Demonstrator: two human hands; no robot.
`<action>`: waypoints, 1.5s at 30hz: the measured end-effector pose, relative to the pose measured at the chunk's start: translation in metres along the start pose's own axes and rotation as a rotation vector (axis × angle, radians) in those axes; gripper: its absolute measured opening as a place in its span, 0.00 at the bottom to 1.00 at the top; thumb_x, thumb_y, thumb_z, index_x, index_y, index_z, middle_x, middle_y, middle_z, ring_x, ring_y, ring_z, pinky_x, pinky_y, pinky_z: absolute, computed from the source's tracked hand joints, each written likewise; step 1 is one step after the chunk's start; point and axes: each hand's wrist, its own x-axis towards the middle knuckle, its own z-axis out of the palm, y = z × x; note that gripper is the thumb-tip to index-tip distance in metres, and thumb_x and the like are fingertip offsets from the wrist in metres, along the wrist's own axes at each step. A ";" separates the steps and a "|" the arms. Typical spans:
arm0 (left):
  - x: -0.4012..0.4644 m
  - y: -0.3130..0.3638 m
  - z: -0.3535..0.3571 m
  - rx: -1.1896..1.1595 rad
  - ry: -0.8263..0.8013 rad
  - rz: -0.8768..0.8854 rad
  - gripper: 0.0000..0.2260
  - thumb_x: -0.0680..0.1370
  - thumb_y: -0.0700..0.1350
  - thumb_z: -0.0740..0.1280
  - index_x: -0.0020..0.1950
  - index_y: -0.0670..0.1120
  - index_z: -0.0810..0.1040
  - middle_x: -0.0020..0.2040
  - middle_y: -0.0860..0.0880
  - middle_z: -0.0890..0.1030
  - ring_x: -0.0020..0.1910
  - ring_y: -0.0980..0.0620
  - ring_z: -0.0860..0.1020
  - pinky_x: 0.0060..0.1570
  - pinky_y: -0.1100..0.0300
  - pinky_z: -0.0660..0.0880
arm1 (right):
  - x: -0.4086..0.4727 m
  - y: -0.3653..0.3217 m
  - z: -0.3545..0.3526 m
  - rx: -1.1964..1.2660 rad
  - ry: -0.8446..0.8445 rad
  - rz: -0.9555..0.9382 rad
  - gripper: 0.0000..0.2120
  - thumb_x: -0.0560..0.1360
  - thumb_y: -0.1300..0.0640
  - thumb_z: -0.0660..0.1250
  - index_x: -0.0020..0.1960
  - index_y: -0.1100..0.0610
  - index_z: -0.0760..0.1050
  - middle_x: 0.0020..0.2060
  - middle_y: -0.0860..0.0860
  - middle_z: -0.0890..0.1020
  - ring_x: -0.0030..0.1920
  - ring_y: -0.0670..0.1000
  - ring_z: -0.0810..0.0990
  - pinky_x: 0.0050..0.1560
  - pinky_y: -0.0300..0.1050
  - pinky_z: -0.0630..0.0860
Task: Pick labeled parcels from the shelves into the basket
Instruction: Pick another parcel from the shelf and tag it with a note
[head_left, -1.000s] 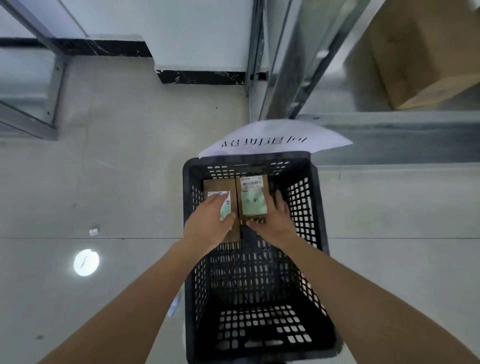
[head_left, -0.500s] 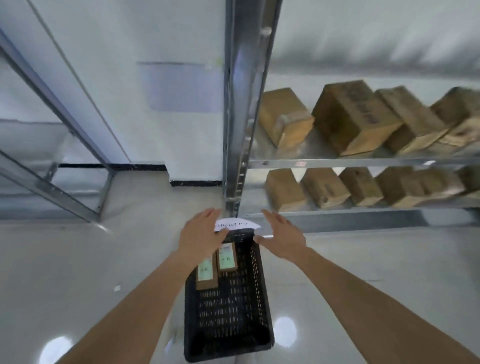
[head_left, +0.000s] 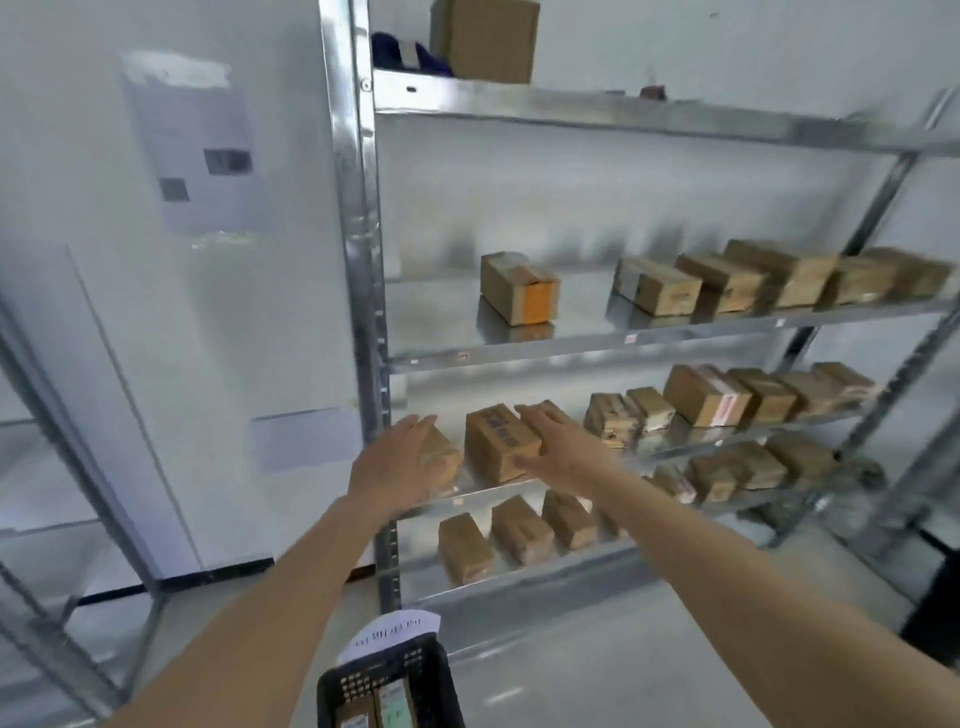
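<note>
- Left hand (head_left: 397, 465): centre of the frame, forearm rising from the lower left; its fingers (head_left: 415, 427) are straight and close together, laid over the leftmost parcel (head_left: 441, 457) of the third shelf (head_left: 488, 491). Whether they actually touch the cardboard cannot be told through the blur.
- Right hand (head_left: 563, 449): just right of centre, forearm entering from the lower right; its fingers (head_left: 535, 418) are extended and slightly spread, and cover a parcel that is almost entirely hidden beneath them. No finger is seen curled round anything.
- Printed parcel (head_left: 496, 444): a brown box with dark markings on its top face, standing on the third shelf between the two hands. The right thumb lies at its right edge; the left fingertips stop short of its left edge.
- Shelving unit (head_left: 363, 291): a galvanised metal rack filling the right half of the frame, with rows of brown parcels on its three lower levels and one large carton (head_left: 485, 39) on top, at the upper centre.
- Orange-faced box (head_left: 519, 288): alone at the left of the second level, well above the hands.
- Basket (head_left: 332, 691): black perforated plastic on the floor at the bottom centre, well below both hands. It holds two labelled parcels (head_left: 392, 704) side by side, and a white paper sheet (head_left: 389, 631) lies over its far rim.
</note>
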 end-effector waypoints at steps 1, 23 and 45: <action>0.000 0.017 -0.012 -0.006 0.014 0.013 0.28 0.79 0.59 0.64 0.78 0.56 0.61 0.78 0.55 0.61 0.75 0.49 0.65 0.71 0.50 0.66 | -0.010 0.005 -0.024 0.002 0.036 -0.006 0.36 0.77 0.36 0.66 0.81 0.40 0.55 0.81 0.45 0.60 0.77 0.54 0.67 0.70 0.56 0.72; 0.064 0.393 0.008 -0.111 0.165 0.227 0.31 0.79 0.63 0.61 0.80 0.55 0.57 0.79 0.52 0.61 0.76 0.49 0.62 0.71 0.49 0.65 | -0.119 0.303 -0.291 -0.026 0.244 0.120 0.35 0.78 0.34 0.63 0.81 0.41 0.55 0.81 0.49 0.61 0.70 0.55 0.75 0.62 0.55 0.79; 0.316 0.436 0.104 -0.165 0.150 0.095 0.27 0.80 0.57 0.63 0.78 0.54 0.61 0.74 0.50 0.68 0.70 0.48 0.70 0.57 0.55 0.69 | 0.119 0.450 -0.312 0.016 0.137 0.027 0.32 0.80 0.39 0.65 0.80 0.42 0.58 0.79 0.49 0.65 0.74 0.54 0.70 0.70 0.54 0.72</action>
